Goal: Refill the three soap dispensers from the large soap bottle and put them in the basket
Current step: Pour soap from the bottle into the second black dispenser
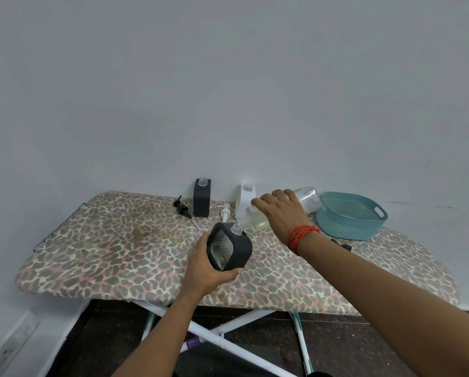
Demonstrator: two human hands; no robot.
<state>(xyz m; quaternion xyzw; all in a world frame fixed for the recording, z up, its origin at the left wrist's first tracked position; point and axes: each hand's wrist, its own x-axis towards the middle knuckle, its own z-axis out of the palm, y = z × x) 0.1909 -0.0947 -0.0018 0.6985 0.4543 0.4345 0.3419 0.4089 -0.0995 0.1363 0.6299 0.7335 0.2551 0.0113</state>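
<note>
My left hand [204,268] grips a black square soap dispenser [229,247] with a clear ribbed window, tilted above the board. My right hand [281,210] holds the large clear soap bottle [308,200] tipped on its side, its mouth meeting the dispenser's open neck [237,227]. Pale yellow soap lies in the bottle's lower end. A second black dispenser [201,197] and a white dispenser [244,198] stand open-necked by the wall. The teal basket [350,223] sits at the right, holding no dispensers.
A black pump head [184,209] and a white pump head [225,210] lie loose on the leopard-print ironing board [119,240]. A small dark object [343,244] lies in front of the basket. The wall runs close behind; dark floor below.
</note>
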